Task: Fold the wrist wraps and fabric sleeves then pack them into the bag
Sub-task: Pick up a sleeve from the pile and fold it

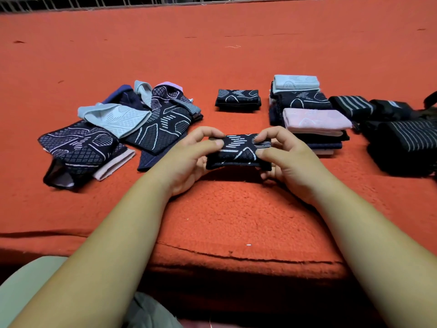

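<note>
The fingers [261,138] and thumb of each hand are curled and pinched onto one end of a folded dark sleeve [238,151]. The left hand [189,162] clamps its left end and the right hand [287,162] its right end. The sleeve hangs just above the orange blanket [236,209], casting a shadow beneath it. It is a compact, several-layered packet, so its fold looks finished and it seems ready to be set down. Its long axis runs side to side between the hands, roughly level, with the white-patterned face up and tipped slightly toward the person. Directly beyond it lies a single folded sleeve [238,100] aligned the same way. Beyond it and to its right are stacks of folded sleeves [305,100], including a pink one [316,120]. Farther right sit dark striped wrist wraps [402,138], apparently bundled. To the held sleeve's left is a heap of unfolded sleeves [123,129], flat and overlapping, several deep. By this layout the folding is perhaps well past half done, with that heap left to fold. Packing looks unstarted. A dark shape at the far right edge may be the bag, though I cannot tell.
</note>
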Tool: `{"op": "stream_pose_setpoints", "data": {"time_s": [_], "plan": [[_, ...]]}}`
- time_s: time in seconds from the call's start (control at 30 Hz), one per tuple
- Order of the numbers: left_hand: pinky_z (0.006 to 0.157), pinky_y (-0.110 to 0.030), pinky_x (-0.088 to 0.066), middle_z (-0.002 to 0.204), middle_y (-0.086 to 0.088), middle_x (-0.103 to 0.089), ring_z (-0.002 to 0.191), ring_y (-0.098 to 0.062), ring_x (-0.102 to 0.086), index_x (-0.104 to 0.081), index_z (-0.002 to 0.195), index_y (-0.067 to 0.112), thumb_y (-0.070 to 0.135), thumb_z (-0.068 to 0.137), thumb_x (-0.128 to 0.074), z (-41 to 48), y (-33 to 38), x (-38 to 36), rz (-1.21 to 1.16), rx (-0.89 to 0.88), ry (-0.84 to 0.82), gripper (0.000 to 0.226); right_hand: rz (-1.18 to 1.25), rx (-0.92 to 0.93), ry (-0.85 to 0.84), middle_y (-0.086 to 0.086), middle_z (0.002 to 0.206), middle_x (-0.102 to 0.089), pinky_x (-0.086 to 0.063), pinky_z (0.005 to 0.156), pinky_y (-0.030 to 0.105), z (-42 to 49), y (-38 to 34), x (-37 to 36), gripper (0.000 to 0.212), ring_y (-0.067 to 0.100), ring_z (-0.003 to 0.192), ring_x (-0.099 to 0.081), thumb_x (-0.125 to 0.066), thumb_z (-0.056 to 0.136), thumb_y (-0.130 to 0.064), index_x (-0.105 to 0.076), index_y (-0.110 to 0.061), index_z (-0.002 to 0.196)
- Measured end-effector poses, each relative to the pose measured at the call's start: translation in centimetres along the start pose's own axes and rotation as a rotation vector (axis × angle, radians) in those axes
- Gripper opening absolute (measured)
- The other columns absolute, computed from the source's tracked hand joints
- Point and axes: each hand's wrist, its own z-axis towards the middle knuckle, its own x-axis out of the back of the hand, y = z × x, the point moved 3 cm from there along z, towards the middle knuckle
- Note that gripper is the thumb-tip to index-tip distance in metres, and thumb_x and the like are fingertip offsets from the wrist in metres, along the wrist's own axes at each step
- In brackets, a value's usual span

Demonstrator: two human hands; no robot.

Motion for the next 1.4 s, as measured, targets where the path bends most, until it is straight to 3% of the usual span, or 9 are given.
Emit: {"op": "stream_pose_setpoints", "data": {"time_s": [0.13, 0.23, 0.3, 0.5, 0.6, 0.7, 0.93, 1.17, 1.4], "plan": [[0.056, -0.023, -0.052, 0.08, -0.007, -0.073, 0.064, -0.015, -0.067, -0.057, 0.131, 0.019, -0.007, 0.096, -0.066, -0.4, 0.2, -0.2, 0.087, -0.064, 0.14, 0.044, -0.142, 0.049, 0.07, 0.0, 0.083, -0.062, -0.042, 0.058, 0.032, -0.3, -0.2, 0.1, 0.025, 0.024, 0.068, -0.06, -0.068, 0.097, -0.003, -0.068, -0.028, 0.099], [0.071, -0.038, -0.053, 0.09, -0.014, -0.075, 0.074, -0.022, -0.07, -0.049, 0.126, 0.024, 0.005, 0.086, -0.082, -0.2, -0.1, 0.2, 0.168, -0.123, 0.278, 0.055, -0.294, 0.09, 0.136, -0.004, 0.075, -0.064, -0.051, 0.062, 0.034, -0.4, 0.0, -0.1, 0.016, 0.014, 0.067, -0.066, -0.073, 0.096, -0.009, -0.072, -0.025, 0.095], [0.065, -0.034, -0.052, 0.088, -0.002, -0.067, 0.067, -0.011, -0.065, -0.045, 0.114, 0.025, 0.013, 0.083, -0.087, -0.3, -0.2, 0.5, 0.323, -0.173, 0.405, 0.053, -0.376, 0.123, 0.195, -0.007, 0.073, -0.07, -0.053, 0.066, 0.031, -0.4, 0.1, -0.4, 0.016, 0.012, 0.068, -0.069, -0.075, 0.095, -0.011, -0.073, -0.027, 0.093], [0.05, -0.03, -0.053, 0.091, 0.003, -0.066, 0.058, -0.016, -0.067, -0.05, 0.089, 0.026, 0.029, 0.094, -0.077, -0.4, 1.6, -0.1, 0.644, -0.269, 0.501, 0.028, -0.575, 0.217, 0.351, -0.008, 0.103, -0.076, -0.057, 0.094, 0.036, 1.2, -0.2, -1.0, 0.015, 0.009, 0.095, -0.073, -0.076, 0.092, -0.023, -0.074, -0.035, 0.101], [0.06, -0.016, -0.052, 0.099, -0.004, -0.07, 0.069, -0.004, -0.066, -0.06, 0.095, 0.023, 0.017, 0.094, -0.072, 1.2, 3.9, 0.0, 0.633, -0.319, 0.527, 0.014, -0.652, 0.276, 0.419, -0.002, 0.117, -0.068, -0.05, 0.104, 0.037, 3.9, -1.7, -1.5, 0.019, 0.015, 0.109, -0.066, -0.068, 0.098, -0.018, -0.068, -0.031, 0.111], [0.083, -0.025, -0.054, 0.103, 0.007, -0.073, 0.088, -0.01, -0.071, -0.066, 0.104, 0.025, 0.007, 0.089, -0.065, 4.1, 5.9, 0.6, 0.68, -0.356, 0.536, 0.024, -0.701, 0.315, 0.497, 0.004, 0.124, -0.062, -0.043, 0.109, 0.03, 7.5, -3.2, -2.4, 0.025, 0.02, 0.119, -0.06, -0.059, 0.101, -0.009, -0.066, -0.02, 0.122], [0.097, -0.04, -0.057, 0.111, 0.007, -0.074, 0.1, -0.011, -0.071, -0.072, 0.102, 0.037, 0.014, 0.088, -0.067, 13.7, 6.4, 2.6, 0.722, -0.415, 0.664, 0.028, -0.66, 0.295, 0.686, 0.006, 0.141, -0.059, -0.027, 0.103, 0.013, 15.2, -3.6, -2.3, 0.045, 0.02, 0.132, -0.053, -0.047, 0.097, 0.003, -0.063, -0.013, 0.136], [0.101, -0.031, -0.05, 0.12, 0.011, -0.073, 0.11, -0.011, -0.065, -0.075, 0.119, 0.027, 0.009, 0.097, -0.064, 17.7, 2.9, 3.1, 0.766, -0.465, 0.72, 0.03, -0.694, 0.289, 0.651, 0.006, 0.157, -0.051, -0.015, 0.11, 0.003, 18.3, -0.1, -1.2, 0.061, 0.019, 0.147, -0.044, -0.043, 0.092, 0.009, -0.059, -0.009, 0.148], [0.115, -0.03, -0.035, 0.146, -0.004, -0.063, 0.134, -0.026, -0.055, -0.065, 0.143, 0.018, -0.004, 0.093, -0.052, 20.1, 0.9, 3.1, 1.04, -0.379, 0.612, 0.056, -0.788, 0.097, 0.589, 0.007, 0.167, -0.038, -0.029, 0.119, 0.029, 19.4, 1.8, -0.9, 0.069, 0.026, 0.151, -0.039, -0.044, 0.089, 0.004, -0.053, -0.018, 0.153]]}}
